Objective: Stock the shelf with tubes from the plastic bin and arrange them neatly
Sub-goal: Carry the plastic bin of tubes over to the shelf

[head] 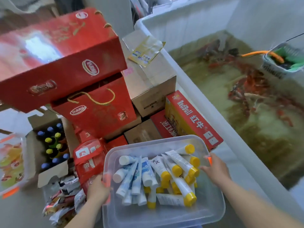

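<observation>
Head view: clear plastic bin (164,216) full of tubes (158,175), gripped by left hand (98,189) and right hand (217,170) at opposite rims. No shelf visible. Stocking apparently not begun; every tube left to place.

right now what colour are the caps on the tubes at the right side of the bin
Yellow caps; clearest in the head view, the only one.

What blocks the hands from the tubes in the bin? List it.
Nothing visible does. The plastic bin has no lid on it, the tubes lie exposed inside, and the left hand and right hand already grip its two side rims.
</observation>
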The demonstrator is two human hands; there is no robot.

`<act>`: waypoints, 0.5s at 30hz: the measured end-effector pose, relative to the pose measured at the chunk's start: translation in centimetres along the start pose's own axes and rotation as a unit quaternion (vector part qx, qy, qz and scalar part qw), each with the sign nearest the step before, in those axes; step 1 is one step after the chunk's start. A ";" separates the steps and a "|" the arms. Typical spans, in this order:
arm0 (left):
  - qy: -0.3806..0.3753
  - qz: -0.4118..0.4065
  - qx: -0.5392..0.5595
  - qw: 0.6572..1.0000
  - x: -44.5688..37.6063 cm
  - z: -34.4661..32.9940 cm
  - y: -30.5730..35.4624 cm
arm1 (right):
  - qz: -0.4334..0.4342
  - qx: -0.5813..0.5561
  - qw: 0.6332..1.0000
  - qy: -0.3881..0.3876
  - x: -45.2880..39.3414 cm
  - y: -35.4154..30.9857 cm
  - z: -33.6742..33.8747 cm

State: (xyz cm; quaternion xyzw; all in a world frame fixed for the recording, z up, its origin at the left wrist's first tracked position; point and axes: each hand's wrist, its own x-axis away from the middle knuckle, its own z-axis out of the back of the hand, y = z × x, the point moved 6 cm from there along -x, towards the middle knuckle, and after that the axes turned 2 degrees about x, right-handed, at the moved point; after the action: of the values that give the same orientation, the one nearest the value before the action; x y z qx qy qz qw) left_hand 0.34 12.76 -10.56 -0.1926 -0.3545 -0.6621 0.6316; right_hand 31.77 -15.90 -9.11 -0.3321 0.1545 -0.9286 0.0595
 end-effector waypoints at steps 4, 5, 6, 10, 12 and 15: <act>-0.005 -0.060 -0.041 0.997 3.2 1.2 3.0 | -0.042 -0.044 0.998 0.023 5.4 3.9 3.0; -0.004 -0.079 -0.044 0.996 4.0 1.4 4.0 | -0.054 -0.059 0.996 0.034 6.7 5.0 3.8; -0.003 -0.098 -0.047 0.994 4.8 1.5 5.0 | -0.064 -0.073 0.994 0.047 8.0 6.0 4.5; -0.017 -0.160 -0.103 0.982 8.1 0.7 8.9 | -0.112 -0.123 0.982 0.087 12.6 10.5 6.7; -0.021 -0.182 -0.107 0.977 9.5 -0.1 10.6 | -0.133 -0.166 0.972 0.103 14.3 12.8 7.2; -0.026 -0.226 -0.130 0.965 11.5 -1.9 13.0 | -0.171 -0.221 0.952 0.125 16.2 16.7 7.3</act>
State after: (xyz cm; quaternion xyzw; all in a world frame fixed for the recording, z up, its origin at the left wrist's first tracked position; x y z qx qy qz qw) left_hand 11.90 4.00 -0.86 -0.2054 -0.3159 -0.8229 0.4253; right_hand 23.99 -36.97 0.51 -0.2396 0.3027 -0.9017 -0.1948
